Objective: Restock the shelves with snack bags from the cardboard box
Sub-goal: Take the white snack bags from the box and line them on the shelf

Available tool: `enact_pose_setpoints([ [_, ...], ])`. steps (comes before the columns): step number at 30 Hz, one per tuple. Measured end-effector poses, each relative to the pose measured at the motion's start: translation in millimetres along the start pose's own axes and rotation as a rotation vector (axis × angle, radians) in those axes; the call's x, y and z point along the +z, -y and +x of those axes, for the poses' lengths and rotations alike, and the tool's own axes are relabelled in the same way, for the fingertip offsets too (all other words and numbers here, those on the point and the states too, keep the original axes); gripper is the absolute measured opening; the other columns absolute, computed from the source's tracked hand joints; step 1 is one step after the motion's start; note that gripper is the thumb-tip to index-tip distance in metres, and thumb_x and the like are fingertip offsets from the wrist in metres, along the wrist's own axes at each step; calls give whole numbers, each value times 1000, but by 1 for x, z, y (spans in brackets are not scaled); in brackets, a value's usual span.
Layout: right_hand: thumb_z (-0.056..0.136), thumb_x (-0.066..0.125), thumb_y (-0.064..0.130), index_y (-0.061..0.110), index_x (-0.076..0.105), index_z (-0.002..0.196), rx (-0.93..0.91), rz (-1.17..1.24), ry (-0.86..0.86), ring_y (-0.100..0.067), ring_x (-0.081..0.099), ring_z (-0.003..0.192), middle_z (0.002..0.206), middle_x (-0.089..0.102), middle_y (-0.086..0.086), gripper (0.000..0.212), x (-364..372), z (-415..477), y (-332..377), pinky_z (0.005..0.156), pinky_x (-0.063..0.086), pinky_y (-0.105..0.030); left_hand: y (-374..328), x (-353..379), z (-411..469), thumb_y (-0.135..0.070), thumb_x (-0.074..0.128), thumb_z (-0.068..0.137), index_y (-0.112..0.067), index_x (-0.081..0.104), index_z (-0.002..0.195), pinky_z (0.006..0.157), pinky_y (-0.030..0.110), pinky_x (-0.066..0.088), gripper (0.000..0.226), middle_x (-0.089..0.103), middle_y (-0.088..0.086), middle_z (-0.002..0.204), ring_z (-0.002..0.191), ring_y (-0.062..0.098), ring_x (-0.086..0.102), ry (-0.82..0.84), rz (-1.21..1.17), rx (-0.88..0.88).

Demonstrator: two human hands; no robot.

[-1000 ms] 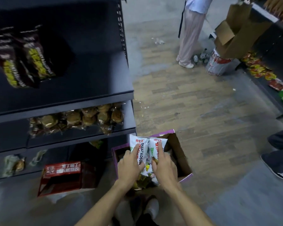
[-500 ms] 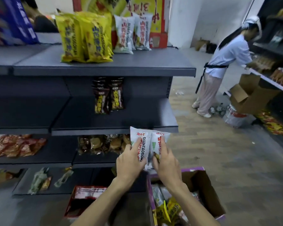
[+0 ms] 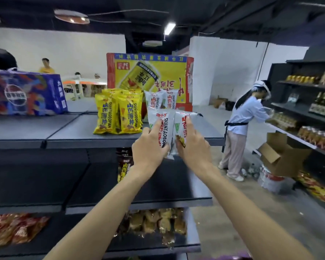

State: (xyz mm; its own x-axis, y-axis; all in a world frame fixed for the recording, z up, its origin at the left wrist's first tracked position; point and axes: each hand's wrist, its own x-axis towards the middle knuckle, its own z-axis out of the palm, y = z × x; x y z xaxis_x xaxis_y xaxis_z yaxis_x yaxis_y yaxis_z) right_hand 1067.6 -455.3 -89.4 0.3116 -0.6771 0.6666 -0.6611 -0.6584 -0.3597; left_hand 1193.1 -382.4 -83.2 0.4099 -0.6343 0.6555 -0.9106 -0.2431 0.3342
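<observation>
At the front edge of the top shelf, we hold two white snack bags upright and side by side, our left hand clamped on the left bag and our right hand clamped on the right one, fingers pressed flat against their faces. They hang in the air just before the shelf lip, not yet resting on it. More white bags of the same kind stand farther back, beside a row of yellow bags.

We judge the placing itself to be the risky part. Each bag is pinched only low on its body, so either one could slip or fold over as we reach forward. Pushing them in could also nudge the standing white bags or tip the yellow ones. If we let go too near the lip, a light, puffy bag could topple off toward the lower shelves.
</observation>
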Motion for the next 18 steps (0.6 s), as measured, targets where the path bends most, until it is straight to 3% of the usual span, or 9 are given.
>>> enact_pose_setpoints([
  [10,97,54,38,19,15,154,-102,48,1,-33,63,94,113,59,-13,71,41,118,-26,73,52,-42,1,46,101,-43,69,82,-32,30,149,60,31,45,79,58,5,106,85,27,64,-92,38,-47],
  [14,98,52,35,18,12,155,-62,43,63,-35,61,100,119,58,-14,72,74,162,-47,77,50,-43,9,73,134,-43,65,85,-31,32,149,60,31,40,73,58,8,108,86,30,63,-86,74,-98],
  [18,100,51,34,16,9,156,-26,-10,128,-36,61,100,119,56,-15,72,110,196,-66,76,48,-42,22,98,155,-45,61,88,-28,31,148,65,35,47,69,59,10,107,89,30,63,-65,147,-147],
])
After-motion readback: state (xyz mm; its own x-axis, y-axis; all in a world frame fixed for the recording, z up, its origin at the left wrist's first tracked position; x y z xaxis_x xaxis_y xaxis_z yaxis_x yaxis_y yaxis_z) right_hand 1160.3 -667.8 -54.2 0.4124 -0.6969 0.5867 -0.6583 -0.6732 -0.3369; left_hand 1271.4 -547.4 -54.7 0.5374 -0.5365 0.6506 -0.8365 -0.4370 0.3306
